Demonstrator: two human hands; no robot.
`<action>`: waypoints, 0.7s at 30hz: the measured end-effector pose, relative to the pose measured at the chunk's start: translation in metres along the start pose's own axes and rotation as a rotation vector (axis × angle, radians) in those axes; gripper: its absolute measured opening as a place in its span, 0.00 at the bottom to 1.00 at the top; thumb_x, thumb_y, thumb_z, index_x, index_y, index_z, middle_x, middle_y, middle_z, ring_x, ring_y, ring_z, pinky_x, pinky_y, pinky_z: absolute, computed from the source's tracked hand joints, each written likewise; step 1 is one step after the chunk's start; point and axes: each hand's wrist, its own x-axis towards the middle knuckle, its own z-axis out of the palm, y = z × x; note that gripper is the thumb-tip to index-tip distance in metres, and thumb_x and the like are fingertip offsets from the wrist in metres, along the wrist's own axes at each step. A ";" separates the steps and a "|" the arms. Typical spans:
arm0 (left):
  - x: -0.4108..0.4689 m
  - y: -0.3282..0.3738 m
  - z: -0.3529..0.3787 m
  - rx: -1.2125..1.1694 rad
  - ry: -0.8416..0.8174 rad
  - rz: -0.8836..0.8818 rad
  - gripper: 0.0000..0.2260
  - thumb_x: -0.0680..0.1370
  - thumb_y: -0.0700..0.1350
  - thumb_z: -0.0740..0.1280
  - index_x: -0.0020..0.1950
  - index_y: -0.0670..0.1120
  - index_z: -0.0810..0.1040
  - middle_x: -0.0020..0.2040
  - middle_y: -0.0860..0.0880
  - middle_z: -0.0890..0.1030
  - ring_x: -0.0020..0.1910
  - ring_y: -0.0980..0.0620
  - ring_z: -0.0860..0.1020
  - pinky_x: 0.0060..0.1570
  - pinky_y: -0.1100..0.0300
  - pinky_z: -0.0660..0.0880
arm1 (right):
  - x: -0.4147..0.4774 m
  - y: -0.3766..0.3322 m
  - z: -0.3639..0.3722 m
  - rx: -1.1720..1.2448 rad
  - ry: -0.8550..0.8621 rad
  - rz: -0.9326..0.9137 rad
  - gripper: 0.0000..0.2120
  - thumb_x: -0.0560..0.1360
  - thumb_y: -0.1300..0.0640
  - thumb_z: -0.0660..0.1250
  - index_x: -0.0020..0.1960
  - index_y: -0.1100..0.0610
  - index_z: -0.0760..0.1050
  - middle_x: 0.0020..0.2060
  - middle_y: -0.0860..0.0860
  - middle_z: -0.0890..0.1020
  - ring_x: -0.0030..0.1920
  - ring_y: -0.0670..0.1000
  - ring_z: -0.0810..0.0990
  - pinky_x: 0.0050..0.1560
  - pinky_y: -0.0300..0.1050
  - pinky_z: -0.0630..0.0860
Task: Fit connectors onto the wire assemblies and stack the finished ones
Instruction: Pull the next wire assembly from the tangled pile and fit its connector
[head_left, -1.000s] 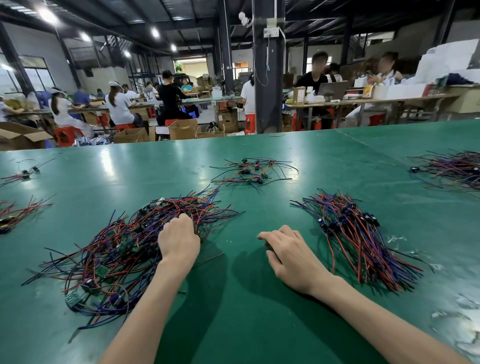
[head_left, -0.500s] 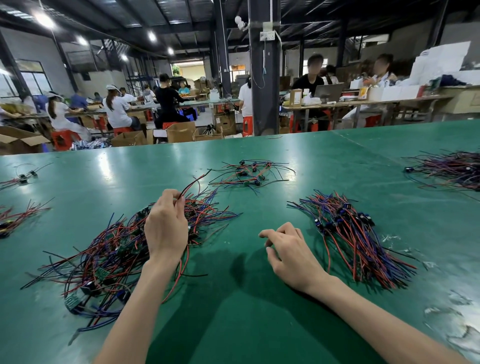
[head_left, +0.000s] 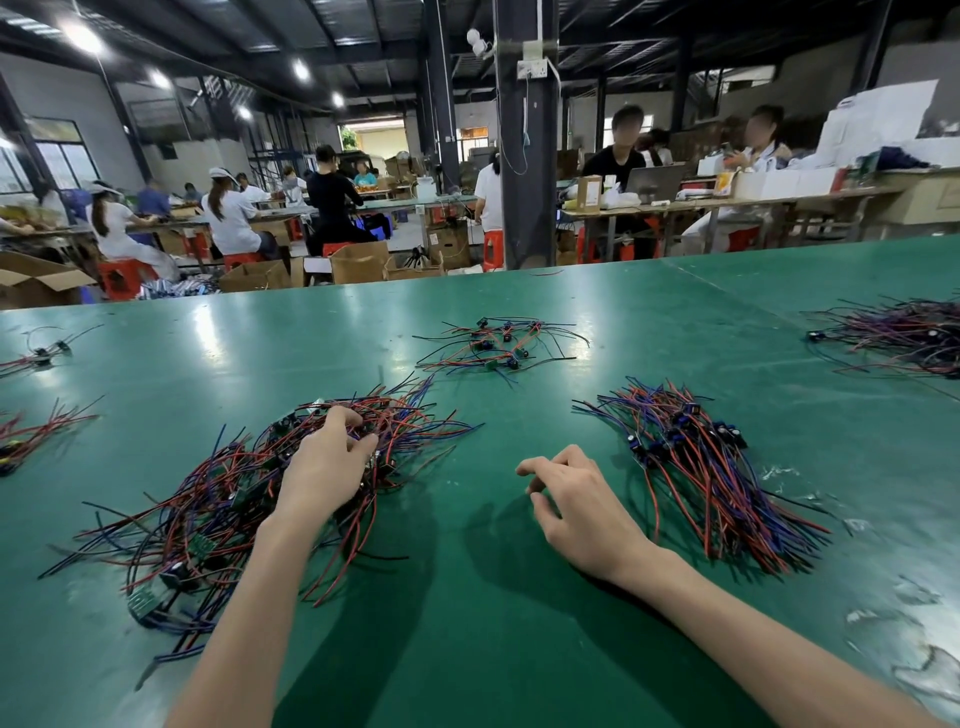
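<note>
Left hand grip: The left hand (head_left: 327, 465) has its fingers (head_left: 349, 415) and thumb bent close together. They dig down into the tangled pile (head_left: 208, 514) of red, blue and black wires and pinch some of them.
Left hand pose: The back of the hand faces up. The bare arm comes in from the bottom edge and lies over the near part of the pile.
Right hand grip: The right hand (head_left: 584, 501) holds nothing. Its fingers are loosely bent and a little apart, with the tips touching the green surface (head_left: 467, 623).
Right hand pose: It rests palm down between the two big piles, and its arm runs off to the bottom right corner.
Tangled pile: It lies on the left of the surface, with small green boards mixed in.
Neat pile: The neat pile (head_left: 711, 467) lies near the right hand but apart from it. Its wires point mostly one way, with dark parts at the far end.
Small pile: The small pile (head_left: 501, 345) lies farther back, well apart from both hands.
Far right pile: Another heap of wires, the far right pile (head_left: 904, 332), sits at the right edge.
</note>
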 end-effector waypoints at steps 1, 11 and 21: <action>0.001 -0.001 -0.002 0.002 -0.056 0.000 0.13 0.79 0.48 0.64 0.62 0.48 0.69 0.50 0.48 0.79 0.48 0.46 0.75 0.50 0.53 0.71 | 0.000 0.000 0.000 0.012 0.000 0.004 0.15 0.76 0.63 0.61 0.63 0.59 0.73 0.44 0.52 0.80 0.53 0.50 0.68 0.58 0.41 0.64; -0.001 -0.009 -0.019 0.287 -0.284 -0.003 0.07 0.73 0.42 0.71 0.48 0.52 0.76 0.49 0.50 0.80 0.50 0.50 0.77 0.54 0.55 0.76 | -0.001 -0.002 -0.001 0.049 -0.024 0.014 0.15 0.76 0.64 0.60 0.63 0.59 0.73 0.45 0.52 0.79 0.55 0.51 0.70 0.58 0.44 0.68; -0.007 0.010 -0.024 -0.120 0.445 0.207 0.06 0.78 0.36 0.65 0.54 0.38 0.77 0.53 0.40 0.74 0.43 0.47 0.73 0.48 0.59 0.69 | 0.000 -0.003 -0.002 0.023 0.001 0.024 0.15 0.76 0.63 0.61 0.62 0.58 0.74 0.47 0.50 0.80 0.55 0.50 0.70 0.60 0.43 0.67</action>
